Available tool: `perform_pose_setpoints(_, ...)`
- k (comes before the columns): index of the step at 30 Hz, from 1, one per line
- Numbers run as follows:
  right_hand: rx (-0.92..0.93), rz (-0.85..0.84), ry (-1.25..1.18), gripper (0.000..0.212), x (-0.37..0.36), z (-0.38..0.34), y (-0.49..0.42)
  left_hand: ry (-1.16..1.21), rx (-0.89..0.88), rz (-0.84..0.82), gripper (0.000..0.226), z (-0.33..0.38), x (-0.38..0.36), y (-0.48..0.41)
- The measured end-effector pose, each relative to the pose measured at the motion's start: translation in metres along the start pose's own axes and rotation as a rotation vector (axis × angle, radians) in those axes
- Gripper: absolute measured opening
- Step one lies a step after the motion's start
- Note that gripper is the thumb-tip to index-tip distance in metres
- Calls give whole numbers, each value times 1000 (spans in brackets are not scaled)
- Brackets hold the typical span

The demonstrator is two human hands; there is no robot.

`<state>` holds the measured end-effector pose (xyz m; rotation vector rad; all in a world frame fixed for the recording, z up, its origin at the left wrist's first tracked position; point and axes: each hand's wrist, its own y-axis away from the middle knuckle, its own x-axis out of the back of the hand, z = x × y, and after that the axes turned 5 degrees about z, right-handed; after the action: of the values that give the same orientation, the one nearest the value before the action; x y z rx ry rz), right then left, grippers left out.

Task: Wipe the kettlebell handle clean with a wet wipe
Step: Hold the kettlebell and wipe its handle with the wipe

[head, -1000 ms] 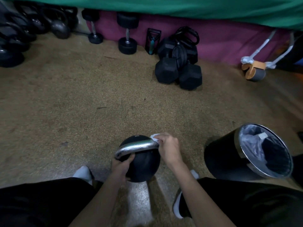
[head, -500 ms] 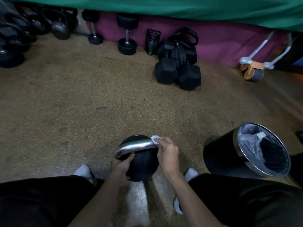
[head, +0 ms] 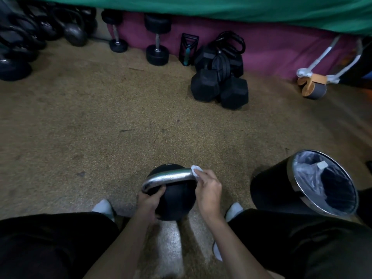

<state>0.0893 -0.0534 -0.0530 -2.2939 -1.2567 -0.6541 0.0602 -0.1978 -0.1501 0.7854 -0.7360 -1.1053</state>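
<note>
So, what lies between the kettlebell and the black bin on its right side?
In the head view, only bare floor lies between the kettlebell and the bin. The right hand, holding the wipe at the handle, reaches slightly into that gap.

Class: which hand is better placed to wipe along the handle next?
Right: the right hand already presses the wet wipe on the handle; the left hand steadies the kettlebell.

Bare floor (head: 100, 127) lies open ahead and to the left of the kettlebell (head: 173, 200), while a black bin (head: 281, 190) stands close on its right and dumbbells (head: 219, 89) crowd the far wall.
</note>
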Motion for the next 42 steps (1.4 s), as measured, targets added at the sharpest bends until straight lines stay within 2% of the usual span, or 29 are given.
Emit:
perform_pose_setpoints(10, 47, 41, 24, 25, -3, 2, 10, 13, 3, -1, 86, -2, 0, -6)
perform_pose_setpoints(15, -1, 74, -6, 23, -5, 0, 3, 20, 22, -25, 80, -3, -1, -8)
perform_pose_setpoints(20, 65, 127, -37, 24, -11, -2, 16, 8, 28, -23, 77, -3, -1, -8)
perform_pose_setpoints(26, -32, 183, -7, 27, -10, 11, 9, 14, 31, -29, 88, -5, 1, -12)
perform_pose_setpoints(33, -3, 197, -27, 23, -14, 7, 15, -10, 18, -16, 88, -7, 1, -15)
perform_pose_setpoints(38, -77, 230, -17, 23, -15, 16, 12, -19, 27, -27, 87, -8, 2, -22)
perform_pose_setpoints(42, -65, 227, -30, 22, -16, 6, 6, -26, 19, -19, 85, -9, 0, -22)
